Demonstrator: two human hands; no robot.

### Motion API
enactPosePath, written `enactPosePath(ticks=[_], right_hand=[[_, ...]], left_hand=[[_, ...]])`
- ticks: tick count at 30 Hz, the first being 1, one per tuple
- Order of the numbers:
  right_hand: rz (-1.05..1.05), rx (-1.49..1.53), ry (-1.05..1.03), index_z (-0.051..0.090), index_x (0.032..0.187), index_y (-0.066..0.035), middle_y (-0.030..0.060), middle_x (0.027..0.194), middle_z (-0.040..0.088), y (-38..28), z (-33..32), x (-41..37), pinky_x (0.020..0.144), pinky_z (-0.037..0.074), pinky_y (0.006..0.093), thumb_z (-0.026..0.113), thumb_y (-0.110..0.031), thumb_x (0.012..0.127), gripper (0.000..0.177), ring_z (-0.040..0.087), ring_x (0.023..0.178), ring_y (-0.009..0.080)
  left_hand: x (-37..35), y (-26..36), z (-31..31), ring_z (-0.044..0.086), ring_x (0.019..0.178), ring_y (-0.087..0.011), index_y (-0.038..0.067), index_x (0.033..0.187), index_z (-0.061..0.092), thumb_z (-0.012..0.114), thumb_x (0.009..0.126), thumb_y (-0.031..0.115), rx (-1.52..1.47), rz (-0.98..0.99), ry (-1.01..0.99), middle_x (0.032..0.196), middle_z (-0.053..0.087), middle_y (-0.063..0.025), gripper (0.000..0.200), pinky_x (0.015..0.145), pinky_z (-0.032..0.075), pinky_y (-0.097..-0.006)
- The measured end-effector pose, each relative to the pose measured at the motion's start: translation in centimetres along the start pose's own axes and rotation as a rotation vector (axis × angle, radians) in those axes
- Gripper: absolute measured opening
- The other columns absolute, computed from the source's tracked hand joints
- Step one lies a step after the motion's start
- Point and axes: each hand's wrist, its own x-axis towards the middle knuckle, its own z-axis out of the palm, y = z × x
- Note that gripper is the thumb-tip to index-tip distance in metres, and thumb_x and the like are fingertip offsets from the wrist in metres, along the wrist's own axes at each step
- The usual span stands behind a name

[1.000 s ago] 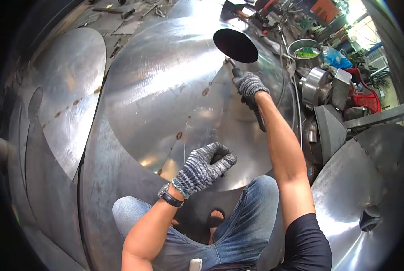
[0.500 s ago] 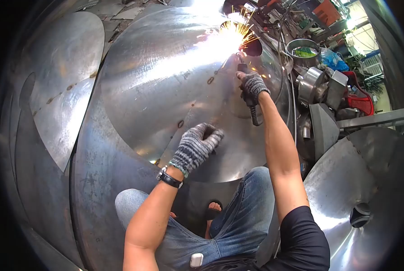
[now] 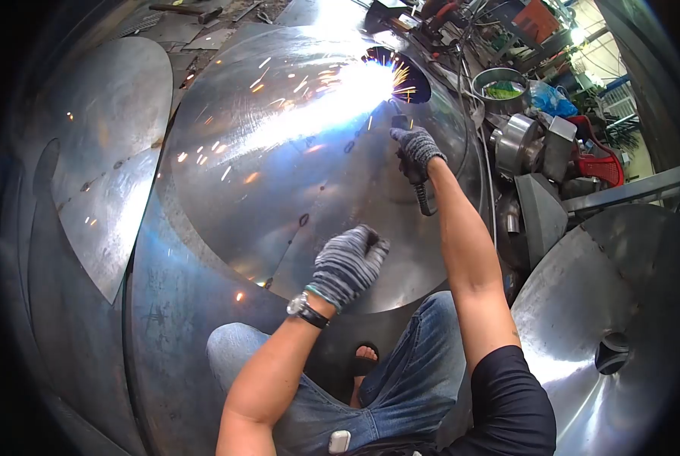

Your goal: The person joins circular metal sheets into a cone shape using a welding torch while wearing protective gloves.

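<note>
My right hand [image 3: 418, 149], in a grey striped glove, is wrapped round a black welding torch [image 3: 414, 172]. The torch tip points at a glaring arc beside the round hole [image 3: 417, 85] in a large cone-shaped metal sheet [image 3: 279, 205]. Orange sparks fly left across the sheet, and the glare hides the spot being welded. My left hand [image 3: 351, 262], gloved too, is closed in a loose curl over the sheet's near part; whatever it may hold is hidden. A seam with small dark weld spots [image 3: 303, 220] runs from near the arc toward the lower left edge.
On the left lies another curved sheet [image 3: 112, 152] with tack marks. A second cone with a hole [image 3: 583, 304] stands at lower right. Metal fittings [image 3: 517, 144], a steel ring [image 3: 501, 90] and a red plastic basket [image 3: 602, 159] crowd the right. A hammer [image 3: 188, 11] lies far back.
The arc now sits lower and a little left in view, with sparks spreading far left. My left hand has moved slightly right and down; the right hand still grips the torch.
</note>
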Motion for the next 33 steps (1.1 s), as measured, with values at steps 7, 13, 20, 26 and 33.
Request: enactPosePath(ticks=[7, 13, 20, 26, 33], right_hand=[[0.084, 0.183, -0.022, 0.062, 0.115, -0.011, 0.0078, 0.071, 0.059, 0.7, 0.4, -0.7, 0.046, 0.051, 0.0458, 0.070, -0.037, 0.097, 0.032, 0.059, 0.051, 0.0261], [0.042, 0.197, -0.026, 0.062, 0.116, -0.009, 0.0079, 0.071, 0.059, 0.8, 0.7, -1.2, 0.047, 0.051, 0.0439, 0.071, -0.037, 0.097, 0.035, 0.058, 0.053, 0.0238], [-0.006, 0.048, 0.019, 0.061, 0.118, -0.001, 0.0121, 0.075, 0.063, -0.4, 1.2, -1.2, 0.047, 0.054, 0.0441, 0.072, -0.035, 0.097, 0.041, 0.063, 0.055, 0.0261], [-0.026, -0.109, 0.026, 0.060, 0.125, -0.002, 0.0136, 0.076, 0.065, -0.9, -0.1, -1.4, 0.048, 0.054, 0.0431, 0.071, -0.036, 0.098, 0.044, 0.064, 0.054, 0.0262], [-0.093, 0.077, 0.102, 0.064, 0.130, -0.007, 0.0144, 0.077, 0.066, -0.9, -1.5, -4.6, 0.051, 0.054, 0.0425, 0.063, -0.052, 0.102, 0.052, 0.066, 0.056, 0.0264]], left_hand=[[0.5, 0.6, 2.0, 0.072, 0.100, -0.0398, 0.005, 0.104, 0.073, 0.064, 0.099, 0.044, 0.281, -0.016, -0.434, 0.101, 0.075, -0.0204, 0.040, 0.091, 0.056, -0.0513], [-0.2, -0.4, 2.3, 0.072, 0.104, -0.0413, 0.005, 0.114, 0.070, 0.063, 0.100, 0.047, 0.433, -0.003, -0.606, 0.110, 0.075, -0.0197, 0.045, 0.092, 0.056, -0.0536], [-0.8, 1.0, 2.0, 0.070, 0.109, -0.0417, 0.003, 0.115, 0.069, 0.063, 0.100, 0.049, 0.413, -0.032, -0.740, 0.112, 0.074, -0.0224, 0.049, 0.097, 0.055, -0.0523], [-1.4, 0.5, 1.6, 0.069, 0.116, -0.0397, 0.002, 0.124, 0.067, 0.062, 0.100, 0.050, 0.513, -0.077, -0.706, 0.121, 0.073, -0.0216, 0.054, 0.100, 0.054, -0.0518], [-2.9, 2.9, -1.1, 0.071, 0.112, -0.0380, 0.002, 0.125, 0.068, 0.060, 0.102, 0.049, 0.579, -0.103, -0.551, 0.117, 0.074, -0.0203, 0.053, 0.098, 0.054, -0.0501]])
